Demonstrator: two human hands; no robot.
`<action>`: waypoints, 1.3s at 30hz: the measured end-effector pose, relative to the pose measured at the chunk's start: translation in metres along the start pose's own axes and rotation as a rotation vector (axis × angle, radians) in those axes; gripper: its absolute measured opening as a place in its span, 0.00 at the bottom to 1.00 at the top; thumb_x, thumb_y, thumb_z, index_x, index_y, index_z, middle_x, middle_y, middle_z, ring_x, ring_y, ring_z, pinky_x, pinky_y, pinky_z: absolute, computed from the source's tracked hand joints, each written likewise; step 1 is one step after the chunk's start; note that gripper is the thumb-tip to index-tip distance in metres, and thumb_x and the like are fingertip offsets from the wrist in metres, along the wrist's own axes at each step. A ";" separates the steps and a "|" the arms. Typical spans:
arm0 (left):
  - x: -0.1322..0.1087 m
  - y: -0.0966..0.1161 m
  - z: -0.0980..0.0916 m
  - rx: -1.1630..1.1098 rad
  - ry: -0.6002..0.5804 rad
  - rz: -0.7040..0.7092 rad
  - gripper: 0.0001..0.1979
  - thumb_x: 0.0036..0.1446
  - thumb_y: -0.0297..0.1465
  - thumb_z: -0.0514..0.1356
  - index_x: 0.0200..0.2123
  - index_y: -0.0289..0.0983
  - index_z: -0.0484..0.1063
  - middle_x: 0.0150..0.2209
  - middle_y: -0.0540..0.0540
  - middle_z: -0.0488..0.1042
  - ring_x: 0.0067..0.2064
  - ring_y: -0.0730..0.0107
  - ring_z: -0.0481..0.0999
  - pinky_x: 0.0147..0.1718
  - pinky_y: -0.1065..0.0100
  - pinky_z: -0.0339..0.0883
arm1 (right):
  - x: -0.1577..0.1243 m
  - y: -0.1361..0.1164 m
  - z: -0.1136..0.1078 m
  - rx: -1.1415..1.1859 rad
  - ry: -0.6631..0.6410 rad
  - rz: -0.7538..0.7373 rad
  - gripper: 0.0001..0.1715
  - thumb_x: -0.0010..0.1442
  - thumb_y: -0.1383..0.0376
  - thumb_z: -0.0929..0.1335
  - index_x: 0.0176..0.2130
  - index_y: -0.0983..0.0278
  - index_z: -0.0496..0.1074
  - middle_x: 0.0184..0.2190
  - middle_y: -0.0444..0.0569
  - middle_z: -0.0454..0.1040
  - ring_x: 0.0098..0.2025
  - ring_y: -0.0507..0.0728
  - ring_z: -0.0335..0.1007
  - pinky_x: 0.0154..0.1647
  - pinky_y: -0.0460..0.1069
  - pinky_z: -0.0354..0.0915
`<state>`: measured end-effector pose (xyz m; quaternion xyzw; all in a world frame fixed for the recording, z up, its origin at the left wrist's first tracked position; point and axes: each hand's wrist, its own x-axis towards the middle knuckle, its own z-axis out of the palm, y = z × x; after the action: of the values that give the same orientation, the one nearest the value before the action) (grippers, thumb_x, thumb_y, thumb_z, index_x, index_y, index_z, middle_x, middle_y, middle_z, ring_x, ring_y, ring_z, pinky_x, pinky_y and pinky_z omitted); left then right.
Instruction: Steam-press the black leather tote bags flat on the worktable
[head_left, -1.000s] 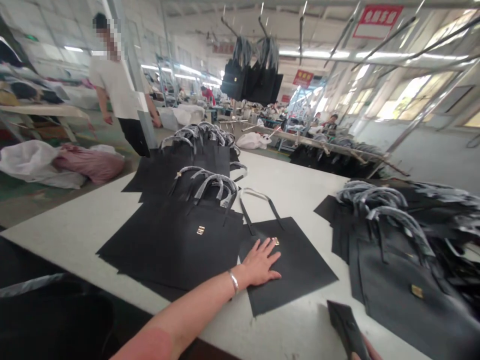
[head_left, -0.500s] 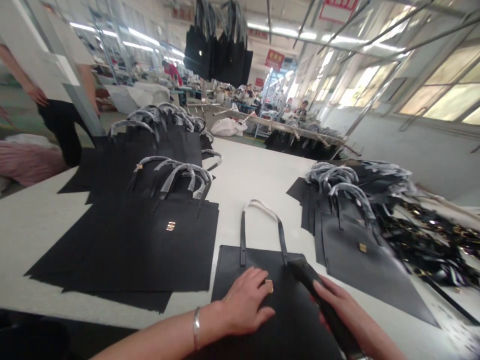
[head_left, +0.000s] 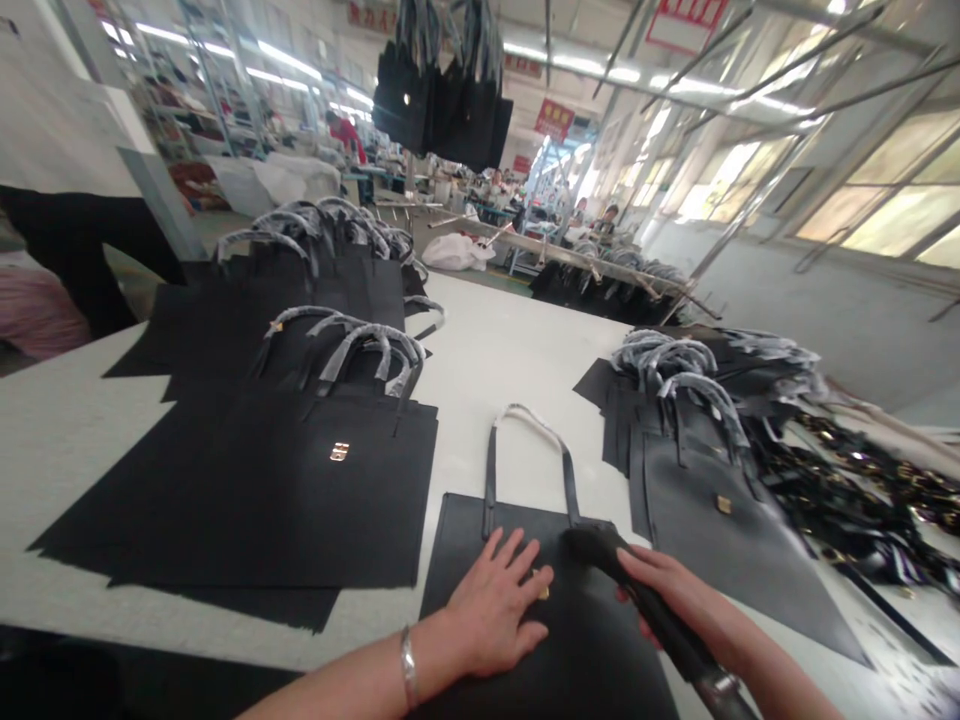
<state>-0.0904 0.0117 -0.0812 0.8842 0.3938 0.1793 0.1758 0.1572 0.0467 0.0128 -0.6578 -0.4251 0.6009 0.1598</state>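
Note:
My left hand point(head_left: 501, 608), with a silver bracelet at the wrist, lies flat with spread fingers on a black handbag panel point(head_left: 600, 640). Its fingers partly cover a small gold metal fitting point(head_left: 544, 592) on that panel. A single strap handle point(head_left: 565, 470), partly wrapped in clear film, extends from the panel's far edge. My right hand point(head_left: 667, 590) is wrapped round a long black wand-shaped tool point(head_left: 660, 620) whose exact kind I cannot make out. The tool's head is over the panel, just below the right foot of the handle; whether it touches is unclear.
Stacked black bag panels point(head_left: 247, 480) with wrapped handles lie left, another stack point(head_left: 720, 520) right. Straps with gold hardware point(head_left: 862, 490) pile up at far right. Finished-looking bags point(head_left: 442, 105) hang overhead. A person point(head_left: 67, 150) stands beyond the white table's point(head_left: 517, 350) left side.
My left hand's fingers have spread wider and shifted slightly on the panel. The tool's head has moved a little left and nearer to me. The person at the left appears further left.

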 end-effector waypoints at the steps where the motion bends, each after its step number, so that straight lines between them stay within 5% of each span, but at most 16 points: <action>1: 0.000 0.000 0.000 0.001 0.002 0.000 0.31 0.59 0.49 0.51 0.63 0.45 0.54 0.66 0.44 0.51 0.67 0.50 0.45 0.62 0.45 0.37 | -0.002 0.002 0.000 0.001 -0.011 0.009 0.20 0.61 0.50 0.64 0.43 0.63 0.63 0.25 0.45 0.73 0.15 0.51 0.68 0.12 0.43 0.62; 8: 0.000 -0.001 0.000 0.004 0.004 0.004 0.30 0.59 0.49 0.52 0.62 0.45 0.55 0.65 0.44 0.52 0.66 0.50 0.46 0.62 0.45 0.37 | 0.025 -0.015 0.002 0.020 0.076 -0.081 0.17 0.61 0.51 0.64 0.42 0.62 0.64 0.26 0.42 0.71 0.17 0.50 0.67 0.14 0.43 0.63; 17: -0.002 -0.006 -0.002 0.006 -0.004 0.029 0.30 0.59 0.48 0.53 0.62 0.45 0.55 0.66 0.45 0.51 0.66 0.50 0.46 0.62 0.46 0.37 | -0.004 0.009 -0.075 -0.003 0.077 0.063 0.16 0.62 0.54 0.65 0.44 0.62 0.64 0.26 0.46 0.73 0.17 0.51 0.67 0.13 0.43 0.61; 24: -0.002 -0.006 -0.003 -0.002 -0.014 0.018 0.30 0.60 0.48 0.52 0.62 0.46 0.55 0.66 0.46 0.51 0.66 0.50 0.46 0.62 0.45 0.38 | 0.023 0.001 -0.080 0.020 0.018 0.037 0.19 0.61 0.52 0.65 0.45 0.63 0.64 0.26 0.46 0.73 0.18 0.51 0.68 0.14 0.42 0.62; 29: -0.001 -0.004 -0.003 -0.028 -0.014 0.009 0.29 0.60 0.49 0.50 0.62 0.47 0.55 0.66 0.46 0.51 0.67 0.51 0.45 0.62 0.45 0.37 | 0.013 0.001 -0.086 0.020 0.000 0.093 0.21 0.58 0.52 0.68 0.44 0.64 0.66 0.23 0.46 0.73 0.18 0.53 0.70 0.14 0.44 0.63; 39: -0.001 -0.003 0.004 0.035 0.028 0.010 0.29 0.60 0.48 0.51 0.62 0.45 0.56 0.65 0.45 0.53 0.66 0.52 0.47 0.62 0.47 0.39 | 0.004 -0.008 -0.069 0.087 0.381 -0.099 0.26 0.57 0.55 0.70 0.51 0.62 0.63 0.20 0.41 0.71 0.19 0.53 0.70 0.18 0.45 0.67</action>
<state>-0.0915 0.0126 -0.0861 0.8865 0.3950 0.1855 0.1540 0.2180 0.0752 0.0319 -0.7304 -0.3928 0.4746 0.2950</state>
